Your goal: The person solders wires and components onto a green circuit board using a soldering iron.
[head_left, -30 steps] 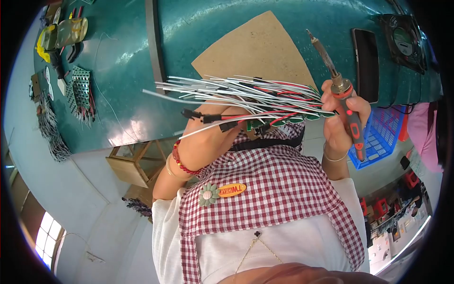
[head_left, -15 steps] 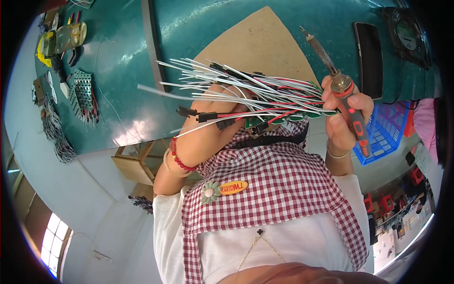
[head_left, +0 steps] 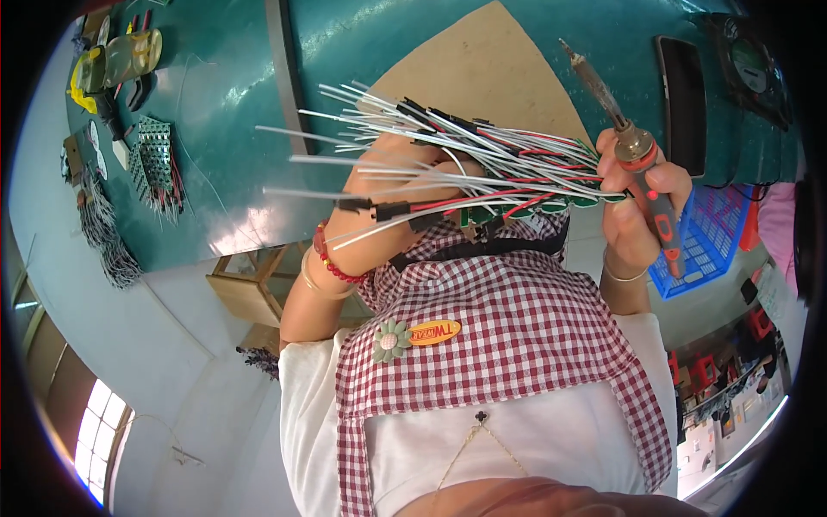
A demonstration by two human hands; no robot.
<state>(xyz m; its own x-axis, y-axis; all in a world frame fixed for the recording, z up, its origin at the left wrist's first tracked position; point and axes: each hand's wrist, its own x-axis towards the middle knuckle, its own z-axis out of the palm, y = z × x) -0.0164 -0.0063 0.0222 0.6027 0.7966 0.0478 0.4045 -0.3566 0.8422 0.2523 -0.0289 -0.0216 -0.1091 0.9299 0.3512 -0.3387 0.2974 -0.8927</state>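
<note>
My left hand (head_left: 401, 185) is closed round a bundle of wires (head_left: 517, 172), mostly white with some red ones and black plugs. Their loose ends fan out to the left, some smeared by motion. At the bundle's right end, small green circuit boards (head_left: 551, 209) show along the lower side. My right hand (head_left: 636, 228) grips a soldering iron (head_left: 661, 220) by its grey and red handle, the metal tip pointing up and away. The fingertips of that hand also touch the boards' right end; whether they pinch it I cannot tell.
Beneath the hands lies a brown board (head_left: 465, 60) on the green table (head_left: 345, 34). A phone (head_left: 680, 103) and a round black fan-like device (head_left: 749, 65) sit at right, above a blue basket (head_left: 706, 250). Wired boards (head_left: 155, 159), a wire bundle (head_left: 108, 233) and a bottle (head_left: 133, 59) are at left.
The view has shifted slightly. My left forearm has risen a little, and the wires' loose ends have swung and spread. My right hand still grips the soldering iron in the same pose.
</note>
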